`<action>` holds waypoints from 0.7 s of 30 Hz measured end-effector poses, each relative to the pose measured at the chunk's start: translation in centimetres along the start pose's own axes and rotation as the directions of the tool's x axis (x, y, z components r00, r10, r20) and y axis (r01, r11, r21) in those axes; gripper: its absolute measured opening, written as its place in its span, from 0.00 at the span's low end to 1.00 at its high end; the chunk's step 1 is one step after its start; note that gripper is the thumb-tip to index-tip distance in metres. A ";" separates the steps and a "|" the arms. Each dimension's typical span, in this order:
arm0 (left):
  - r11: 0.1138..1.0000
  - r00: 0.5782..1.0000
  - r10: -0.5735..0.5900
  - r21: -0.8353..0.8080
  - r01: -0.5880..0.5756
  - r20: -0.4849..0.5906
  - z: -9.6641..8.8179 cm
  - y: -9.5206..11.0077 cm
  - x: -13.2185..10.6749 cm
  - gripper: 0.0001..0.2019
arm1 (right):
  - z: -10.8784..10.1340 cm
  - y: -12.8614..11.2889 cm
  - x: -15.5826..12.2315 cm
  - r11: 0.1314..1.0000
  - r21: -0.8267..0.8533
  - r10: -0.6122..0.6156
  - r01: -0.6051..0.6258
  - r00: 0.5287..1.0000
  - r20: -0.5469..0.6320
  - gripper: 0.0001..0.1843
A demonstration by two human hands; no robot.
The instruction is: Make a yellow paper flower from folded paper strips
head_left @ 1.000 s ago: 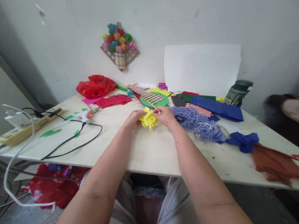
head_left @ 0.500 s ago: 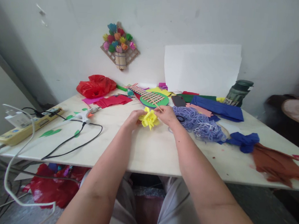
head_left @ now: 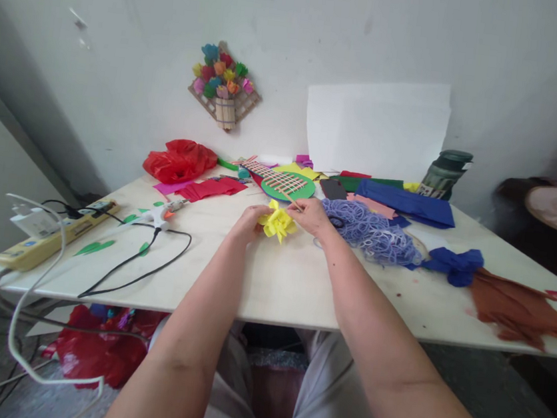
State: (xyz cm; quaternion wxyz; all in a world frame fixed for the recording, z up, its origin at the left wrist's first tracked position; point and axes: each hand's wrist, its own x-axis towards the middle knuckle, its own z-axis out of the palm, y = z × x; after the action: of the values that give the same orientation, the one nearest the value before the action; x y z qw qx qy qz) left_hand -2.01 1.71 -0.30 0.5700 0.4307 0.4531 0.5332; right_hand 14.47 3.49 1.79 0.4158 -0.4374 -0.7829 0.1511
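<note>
A yellow paper flower (head_left: 278,222) is held over the table between my two hands. My left hand (head_left: 249,222) is closed on the flower's left side. In my right hand (head_left: 312,215), at the flower's upper right, is a thin wooden stick (head_left: 294,201), pinched and slanting up to the left. Whether the right fingers also touch the petals I cannot tell. Just beyond lies a green guitar-shaped piece (head_left: 288,185) with a lattice of thin sticks on it. A tangle of purple yarn (head_left: 366,231) is right of my right hand.
At left are a white glue gun (head_left: 158,214), its looped black cord and a yellow power strip (head_left: 56,237). Red paper (head_left: 213,189), blue paper (head_left: 404,202), brown paper (head_left: 519,307) and a dark bottle (head_left: 446,174) lie or stand around. A flower decoration (head_left: 225,85) hangs on the wall.
Almost nothing differs. Both hands stay at the yellow flower, and the view has shifted very slightly.
</note>
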 end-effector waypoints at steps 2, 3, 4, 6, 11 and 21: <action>1.000 1.000 -0.001 -0.004 0.001 0.002 0.0 0.0 0.0 0.10 | 0.1 0.0 0.0 1.000 0.005 0.026 -0.026 1.000 0.011 0.07; 1.000 1.000 -0.001 -0.004 0.001 0.001 0.0 0.0 0.0 0.10 | 0.1 0.1 0.1 0.999 0.014 0.035 -0.035 0.999 0.014 0.07; 1.000 1.000 0.000 -0.004 0.000 0.000 0.0 0.0 0.0 0.10 | 0.1 0.2 0.1 0.999 0.028 0.036 -0.036 0.999 0.015 0.07; 1.000 1.000 0.004 -0.003 -0.004 -0.001 0.0 0.1 -0.1 0.11 | 0.1 0.3 0.2 0.998 0.062 0.020 -0.021 1.000 0.016 0.07; 1.000 1.000 0.014 -0.007 -0.014 0.011 -0.1 0.0 0.0 0.11 | -0.2 0.6 0.2 0.995 0.100 -0.011 0.006 0.999 0.052 0.09; 0.993 0.995 0.095 0.066 -0.094 -0.010 0.0 0.1 -0.2 0.09 | -0.4 0.5 0.2 0.999 0.010 0.038 -0.038 0.999 -0.020 0.12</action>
State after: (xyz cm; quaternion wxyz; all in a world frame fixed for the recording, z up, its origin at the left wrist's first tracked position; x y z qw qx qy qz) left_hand -2.05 1.47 -0.18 0.5267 0.4664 0.4532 0.5474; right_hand 14.98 3.84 1.85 0.4229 -0.4516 -0.7695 0.1581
